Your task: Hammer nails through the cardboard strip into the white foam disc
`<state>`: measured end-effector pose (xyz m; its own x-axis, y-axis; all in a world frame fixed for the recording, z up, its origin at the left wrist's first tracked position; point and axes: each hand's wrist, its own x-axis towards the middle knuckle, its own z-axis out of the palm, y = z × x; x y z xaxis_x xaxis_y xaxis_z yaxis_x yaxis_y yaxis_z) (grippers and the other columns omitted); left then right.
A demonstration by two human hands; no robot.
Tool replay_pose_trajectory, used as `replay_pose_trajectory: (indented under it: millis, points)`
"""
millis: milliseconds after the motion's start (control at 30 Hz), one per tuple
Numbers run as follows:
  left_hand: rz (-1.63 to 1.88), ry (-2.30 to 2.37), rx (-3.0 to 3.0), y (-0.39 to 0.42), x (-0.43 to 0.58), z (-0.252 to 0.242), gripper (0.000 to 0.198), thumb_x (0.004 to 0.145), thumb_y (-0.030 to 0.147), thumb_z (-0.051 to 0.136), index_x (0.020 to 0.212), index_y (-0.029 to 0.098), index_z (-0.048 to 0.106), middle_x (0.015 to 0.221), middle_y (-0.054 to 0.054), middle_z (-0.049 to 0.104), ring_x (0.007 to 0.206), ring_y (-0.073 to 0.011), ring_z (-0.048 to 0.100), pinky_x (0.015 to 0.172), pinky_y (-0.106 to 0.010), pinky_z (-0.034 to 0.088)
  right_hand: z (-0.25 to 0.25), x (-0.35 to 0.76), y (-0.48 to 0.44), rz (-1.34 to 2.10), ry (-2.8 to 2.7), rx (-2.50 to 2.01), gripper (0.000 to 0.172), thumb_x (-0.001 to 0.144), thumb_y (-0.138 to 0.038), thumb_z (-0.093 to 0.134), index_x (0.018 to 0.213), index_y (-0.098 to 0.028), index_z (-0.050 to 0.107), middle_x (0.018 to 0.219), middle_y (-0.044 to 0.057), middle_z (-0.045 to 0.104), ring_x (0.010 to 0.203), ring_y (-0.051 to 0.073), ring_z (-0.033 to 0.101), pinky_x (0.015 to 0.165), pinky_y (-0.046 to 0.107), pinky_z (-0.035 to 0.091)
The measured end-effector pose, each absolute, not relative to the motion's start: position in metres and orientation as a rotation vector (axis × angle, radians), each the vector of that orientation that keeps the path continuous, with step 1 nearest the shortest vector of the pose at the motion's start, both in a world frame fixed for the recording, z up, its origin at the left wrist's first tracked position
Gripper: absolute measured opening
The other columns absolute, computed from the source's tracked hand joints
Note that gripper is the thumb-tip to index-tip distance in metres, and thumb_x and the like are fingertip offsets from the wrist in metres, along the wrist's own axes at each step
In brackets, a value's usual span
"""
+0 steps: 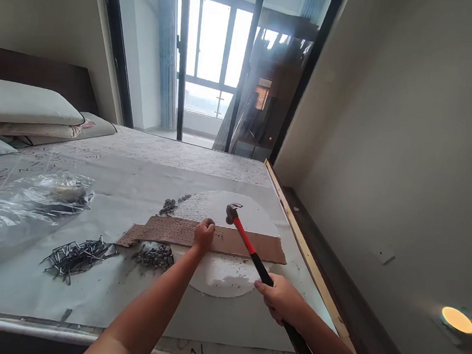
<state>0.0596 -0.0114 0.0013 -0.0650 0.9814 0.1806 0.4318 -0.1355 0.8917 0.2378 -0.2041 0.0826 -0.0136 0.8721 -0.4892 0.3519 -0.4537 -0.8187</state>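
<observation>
My right hand (282, 301) is wrapped round the black grip of a claw hammer (244, 234) with a red shaft. The hammer's head is raised over the right part of a brown board (250, 244). My left hand (204, 234) is closed at the middle of this board, its fingers pinched together; whatever they hold is hidden. Rows of small holes cover the board's left part, and a few tiny upright bits show just right of my left hand. Beneath the board lies a round white foam slab (227, 278).
Loose nails (78, 257) form a pile at the left, near grey crumbly lumps (154, 256). More lumps (169, 206) lie behind the board. A clear plastic bag (31, 203) rests farther left on the sheet-covered bed (96, 308). A wooden strip (302, 243) edges the right side.
</observation>
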Motion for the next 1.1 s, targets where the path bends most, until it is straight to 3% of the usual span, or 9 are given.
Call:
replay_pose_trajectory:
  millis: [500, 733, 933, 1100]
  points:
    - [1.212, 1.481, 1.629, -0.010, 0.059, 0.003, 0.016, 0.066, 0.024, 0.035, 0.069, 0.020, 0.050, 0.067, -0.001, 0.056, 0.067, -0.0153, 0.053, 0.062, -0.025, 0.041, 0.056, 0.228, -0.221, 1.467, -1.232, -1.791, 0.017, 0.081, -0.029, 0.042, 0.070, -0.022, 0.032, 0.040, -0.012, 0.025, 0.028, 0.006, 0.022, 0.031, 0.021, 0.023]
    - [1.297, 1.205, 1.407, -0.017, 0.038, 0.031, 0.025, 0.063, 0.030, 0.033, 0.076, 0.016, 0.050, 0.062, -0.001, 0.053, 0.050, -0.0102, 0.046, 0.050, -0.024, 0.039, 0.058, 0.231, -0.261, 1.117, -1.600, -1.768, 0.021, 0.075, -0.029, 0.049, 0.061, -0.019, 0.038, 0.056, -0.002, 0.044, 0.053, 0.011, 0.040, 0.049, 0.023, 0.026]
    - [1.270, 1.050, 1.272, -0.079, -0.024, 0.048, 0.017, 0.058, 0.027, 0.047, 0.068, 0.016, 0.055, 0.059, 0.001, 0.054, 0.047, -0.0083, 0.044, 0.046, -0.022, 0.036, 0.034, 0.240, -0.305, 0.921, -1.831, -2.011, 0.011, 0.071, -0.028, 0.052, 0.076, -0.018, 0.050, 0.076, 0.009, 0.060, 0.062, 0.019, 0.052, 0.052, 0.026, 0.027]
    - [1.278, 1.145, 1.067, -0.151, -0.056, 0.039, 0.019, 0.057, 0.031, 0.056, 0.070, 0.017, 0.057, 0.059, 0.001, 0.055, 0.049, -0.0095, 0.046, 0.046, -0.022, 0.035, 0.039, 0.230, -0.321, 1.070, -1.735, -1.755, 0.009, 0.067, -0.022, 0.054, 0.063, -0.018, 0.046, 0.066, 0.003, 0.056, 0.062, 0.016, 0.051, 0.053, 0.024, 0.029]
